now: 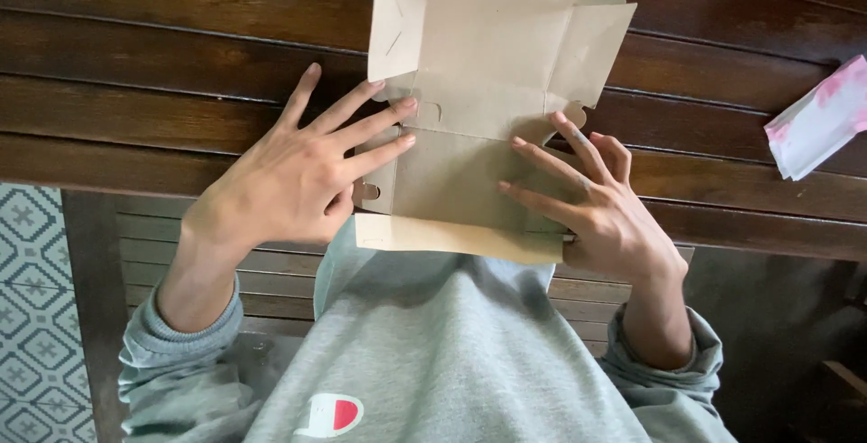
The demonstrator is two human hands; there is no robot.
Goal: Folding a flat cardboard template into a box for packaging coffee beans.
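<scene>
On table edge — hands flat on cardboard

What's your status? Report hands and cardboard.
Left hand and right hand flat on unfolded cardboard box blank. Blank on dark wooden table. Pink-white packet far right, apart.
</scene>
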